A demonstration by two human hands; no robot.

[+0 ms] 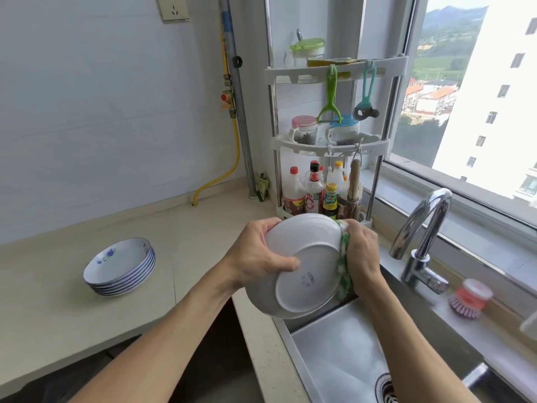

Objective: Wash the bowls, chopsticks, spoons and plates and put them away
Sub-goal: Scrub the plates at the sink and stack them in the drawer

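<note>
white porcelain plate is held over the near-left corner of the sink, tilted on edge with its underside and foot ring toward the camera. left hand grips the plate's left rim, thumb curled across the back near the foot ring, fingers wrapped over the upper edge. right hand lies on the opposite side, closed around a green and white cloth and pressing it against the plate's right rim. the plate thus sits between the two hands, left holding, right scrubbing; the cloth contacts the rim only, not the centre.

judgement: washing of this plate is in progress. any further wipe would run along the rim or across the back, with the left hand turning the plate to present fresh edge.

stack of blue-patterned plates rests on the counter, well apart to the left, nearer the left hand. whether these are washed cannot be told. tap shows no water running. bowls, chopsticks and spoons are not visible.
</note>
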